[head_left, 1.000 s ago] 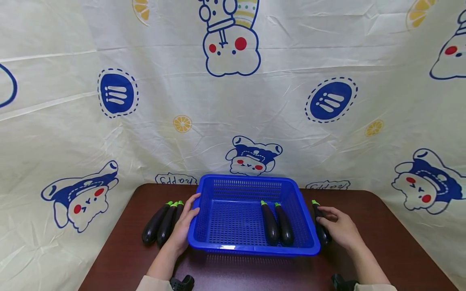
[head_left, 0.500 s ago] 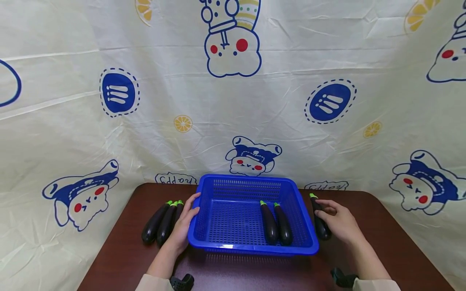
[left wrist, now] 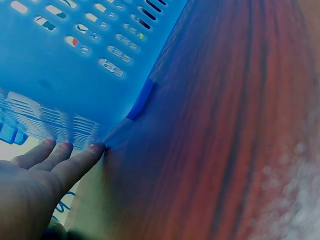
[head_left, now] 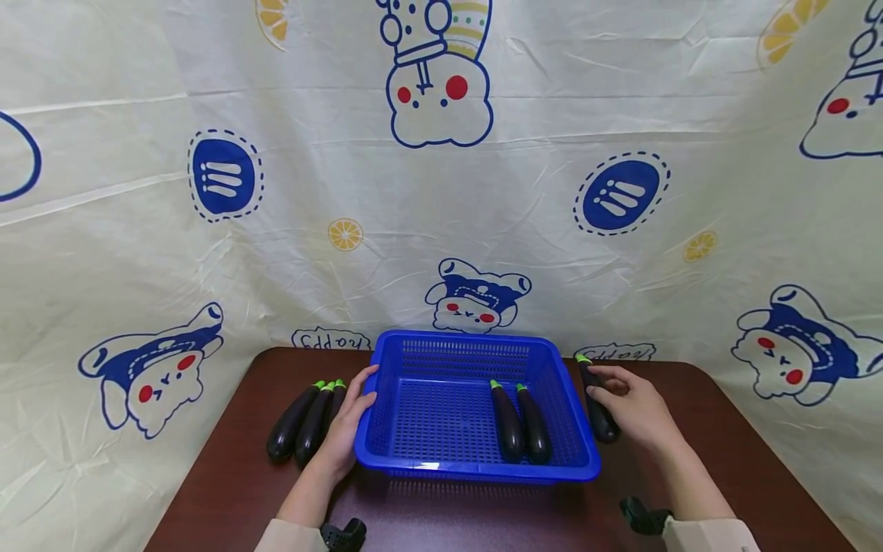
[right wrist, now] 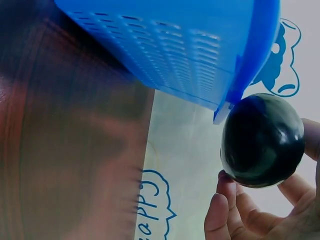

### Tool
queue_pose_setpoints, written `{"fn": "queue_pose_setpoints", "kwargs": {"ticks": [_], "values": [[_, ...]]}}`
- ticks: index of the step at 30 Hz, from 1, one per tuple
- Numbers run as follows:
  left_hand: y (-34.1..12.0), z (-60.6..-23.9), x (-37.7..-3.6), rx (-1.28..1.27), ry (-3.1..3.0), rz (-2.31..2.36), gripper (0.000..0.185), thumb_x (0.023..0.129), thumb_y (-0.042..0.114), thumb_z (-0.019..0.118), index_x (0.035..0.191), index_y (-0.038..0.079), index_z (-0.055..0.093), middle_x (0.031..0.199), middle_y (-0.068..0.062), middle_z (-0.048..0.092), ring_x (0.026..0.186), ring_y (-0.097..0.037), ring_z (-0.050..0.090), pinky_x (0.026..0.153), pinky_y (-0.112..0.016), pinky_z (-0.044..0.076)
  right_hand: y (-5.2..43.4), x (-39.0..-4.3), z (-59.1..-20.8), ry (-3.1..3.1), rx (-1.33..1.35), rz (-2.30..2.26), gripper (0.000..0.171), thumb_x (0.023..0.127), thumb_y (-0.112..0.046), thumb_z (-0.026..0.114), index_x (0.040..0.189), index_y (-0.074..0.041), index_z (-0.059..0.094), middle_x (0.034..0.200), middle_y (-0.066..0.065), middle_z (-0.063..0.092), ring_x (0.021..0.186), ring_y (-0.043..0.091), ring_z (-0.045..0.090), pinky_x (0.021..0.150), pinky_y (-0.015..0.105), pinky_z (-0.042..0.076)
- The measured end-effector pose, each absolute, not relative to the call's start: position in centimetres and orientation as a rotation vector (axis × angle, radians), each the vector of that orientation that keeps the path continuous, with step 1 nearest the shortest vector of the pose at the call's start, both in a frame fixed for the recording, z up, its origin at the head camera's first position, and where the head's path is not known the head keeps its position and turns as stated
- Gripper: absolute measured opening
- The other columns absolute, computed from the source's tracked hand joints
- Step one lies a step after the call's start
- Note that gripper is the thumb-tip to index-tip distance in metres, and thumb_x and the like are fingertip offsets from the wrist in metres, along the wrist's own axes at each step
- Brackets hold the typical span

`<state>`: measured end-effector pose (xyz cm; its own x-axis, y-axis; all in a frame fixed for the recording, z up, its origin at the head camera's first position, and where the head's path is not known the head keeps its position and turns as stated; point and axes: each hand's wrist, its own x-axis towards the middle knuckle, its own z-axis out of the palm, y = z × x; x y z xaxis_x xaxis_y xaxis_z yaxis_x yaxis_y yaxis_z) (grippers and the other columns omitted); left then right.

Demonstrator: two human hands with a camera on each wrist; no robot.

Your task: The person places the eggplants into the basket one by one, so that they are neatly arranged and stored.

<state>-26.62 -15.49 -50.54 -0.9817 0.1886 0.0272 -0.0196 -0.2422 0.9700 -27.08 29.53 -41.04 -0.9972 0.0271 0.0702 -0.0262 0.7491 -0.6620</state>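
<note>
Eggplant point(head_left: 602, 418), nearly black and glossy with a bright green stem end, was in the right hand point(head_left: 638, 406), outside the blue basket point(head_left: 441, 418) and just beside its right wall. The slim body swelled toward a blunt, rounded bottom, which faced the right wrist camera and caught pale highlights on smooth skin. Thumb and fingers gripped it around the upper part, the green tip pointing away from the person. The left hand point(head_left: 343, 429) held the basket's left rim, fingers against the outer wall. Two matching eggplants point(head_left: 509, 425) lay side by side in the basket's right half; three similar eggplants point(head_left: 293, 425) clustered on the brown table point(head_left: 483, 525) near the left hand.
</note>
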Motion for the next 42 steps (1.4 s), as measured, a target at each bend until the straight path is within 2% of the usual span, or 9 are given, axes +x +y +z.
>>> {"fn": "queue_pose_setpoints", "kwargs": {"ticks": [8, 16, 24, 32, 36, 42], "values": [[-15.5, -50.6, -26.7, 0.210, 1.854, 2.363, 0.050, 0.112, 0.029, 0.037, 0.160, 0.032, 0.026, 0.166, -0.014, 0.029, 0.141, -0.041, 0.041, 0.103, -0.041, 0.045, 28.4, -26.8, -40.2, -2.851, 0.028, 1.083, 0.050, 0.102, -0.035, 0.064, 0.146, -0.012, 0.058, 0.127, 0.022, 0.068, 0.116, 0.038, 0.066, 0.078, 0.035, 0.049], [-15.5, -50.6, -26.7, 0.220, 1.867, 2.349, 0.051, 0.111, 0.031, 0.038, 0.161, 0.032, 0.025, 0.168, -0.012, 0.024, 0.145, -0.042, 0.037, 0.106, -0.043, 0.044, 26.8, -26.4, -39.7, -2.847, 0.062, 1.073, 0.052, 0.102, -0.040, 0.064, 0.146, -0.014, 0.058, 0.133, 0.025, 0.066, 0.124, 0.043, 0.063, 0.092, 0.053, 0.053], [-15.6, -50.6, -26.6, 0.219, 1.871, 2.344, 0.051, 0.111, 0.032, 0.038, 0.161, 0.032, 0.025, 0.169, -0.012, 0.023, 0.146, -0.042, 0.035, 0.107, -0.043, 0.044, 25.7, -26.5, -39.6, -2.837, 0.089, 1.108, 0.051, 0.102, -0.041, 0.064, 0.146, -0.015, 0.059, 0.131, 0.022, 0.067, 0.122, 0.040, 0.065, 0.088, 0.045, 0.054], [-15.6, -50.6, -26.7, 0.229, 1.871, 2.347, 0.052, 0.111, 0.032, 0.039, 0.161, 0.031, 0.024, 0.168, -0.013, 0.025, 0.144, -0.042, 0.038, 0.104, -0.042, 0.046, 24.9, -26.6, -39.7, -2.845, 0.106, 1.122, 0.048, 0.102, -0.040, 0.064, 0.145, -0.019, 0.061, 0.140, 0.025, 0.061, 0.127, 0.043, 0.061, 0.096, 0.059, 0.050], [-15.5, -50.7, -26.8, 0.241, 1.872, 2.357, 0.052, 0.111, 0.030, 0.038, 0.161, 0.029, 0.025, 0.167, -0.014, 0.025, 0.140, -0.042, 0.041, 0.101, -0.040, 0.046, 24.4, -26.6, -39.9, -2.868, 0.106, 1.129, 0.049, 0.102, -0.041, 0.064, 0.146, -0.019, 0.060, 0.144, 0.026, 0.058, 0.128, 0.044, 0.059, 0.096, 0.059, 0.051], [-15.6, -50.8, -26.8, 0.229, 1.875, 2.349, 0.051, 0.111, 0.029, 0.037, 0.160, 0.031, 0.025, 0.167, -0.011, 0.025, 0.140, -0.041, 0.040, 0.101, -0.039, 0.046, 23.6, -26.7, -40.4, -2.869, 0.108, 1.127, 0.047, 0.101, -0.037, 0.065, 0.145, -0.018, 0.061, 0.143, 0.027, 0.058, 0.128, 0.045, 0.059, 0.096, 0.060, 0.051]]}}
